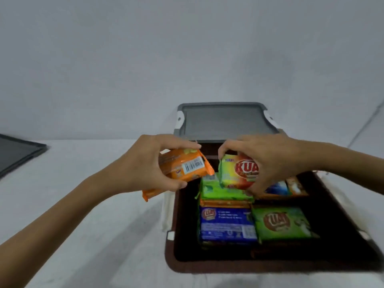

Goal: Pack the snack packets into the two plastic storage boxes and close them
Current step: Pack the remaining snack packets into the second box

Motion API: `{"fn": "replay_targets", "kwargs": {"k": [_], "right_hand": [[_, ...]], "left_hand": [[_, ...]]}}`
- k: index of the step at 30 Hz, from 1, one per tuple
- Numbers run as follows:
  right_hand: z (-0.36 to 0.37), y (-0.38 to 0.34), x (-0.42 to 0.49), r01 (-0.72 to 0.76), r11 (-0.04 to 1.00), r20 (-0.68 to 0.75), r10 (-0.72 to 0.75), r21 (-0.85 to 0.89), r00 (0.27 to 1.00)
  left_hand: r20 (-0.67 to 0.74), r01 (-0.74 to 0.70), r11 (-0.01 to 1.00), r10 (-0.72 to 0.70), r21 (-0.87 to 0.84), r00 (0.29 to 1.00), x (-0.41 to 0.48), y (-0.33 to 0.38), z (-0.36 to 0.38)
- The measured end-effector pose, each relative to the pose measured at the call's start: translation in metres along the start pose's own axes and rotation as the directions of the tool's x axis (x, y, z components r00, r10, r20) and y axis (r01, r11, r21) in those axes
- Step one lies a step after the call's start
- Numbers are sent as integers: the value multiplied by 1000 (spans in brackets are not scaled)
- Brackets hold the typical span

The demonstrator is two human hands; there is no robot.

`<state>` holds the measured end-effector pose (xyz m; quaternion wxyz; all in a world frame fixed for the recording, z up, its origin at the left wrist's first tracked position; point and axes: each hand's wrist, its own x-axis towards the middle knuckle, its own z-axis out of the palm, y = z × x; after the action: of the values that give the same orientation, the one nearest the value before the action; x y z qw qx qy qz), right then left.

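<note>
Orange foil fills my left hand (153,163): I pinch the orange packet (182,170) just left of the frame's centre, thumb against its lower edge and fingers curled over the top. Its barcode side faces me, and the packet is tilted so that one end drops toward the lower left. My left forearm runs up from the lower left corner, with the wrist bent a little inward. My right hand (270,161), right of centre, comes in from the right edge with the forearm almost level. Its fingers arch down and curl round a green-and-red packet (236,171), gripping it firmly with the printed face turned to me. The two packets are near each other but apart. The orange one hangs over the rear left rim of the brown box (207,267), the other over its rear part. The box stands open in the lower right of the frame on the white table (104,215). Inside lie a blue packet (226,223) at the front left, a green packet (282,223) touching it on the right, and a bright green packet (218,191) just below my right hand's one. Others further back are too blurred to name. Behind the box, at upper centre, a grey lid (226,121) with white clips shows; it may sit on the second box, but I cannot tell. A second grey lid (16,152) lies at the left edge.
</note>
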<state>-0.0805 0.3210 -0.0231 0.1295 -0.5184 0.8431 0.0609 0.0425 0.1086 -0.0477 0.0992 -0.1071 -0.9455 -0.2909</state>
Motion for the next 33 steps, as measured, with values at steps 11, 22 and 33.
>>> {"fn": "replay_targets", "kwargs": {"k": [11,22,33], "right_hand": [[78,30,-64,31,984,141,-5,-178,990],[101,28,-55,21,971,85,0,-236,996],[35,17,-27,75,995,-283,-92,-70,955]], "left_hand": [[423,-134,965,28,224,906,32,48,104],[493,-216,834,-76,507,867,29,52,137],[-7,46,951,-47,307,999,36,45,70]]}}
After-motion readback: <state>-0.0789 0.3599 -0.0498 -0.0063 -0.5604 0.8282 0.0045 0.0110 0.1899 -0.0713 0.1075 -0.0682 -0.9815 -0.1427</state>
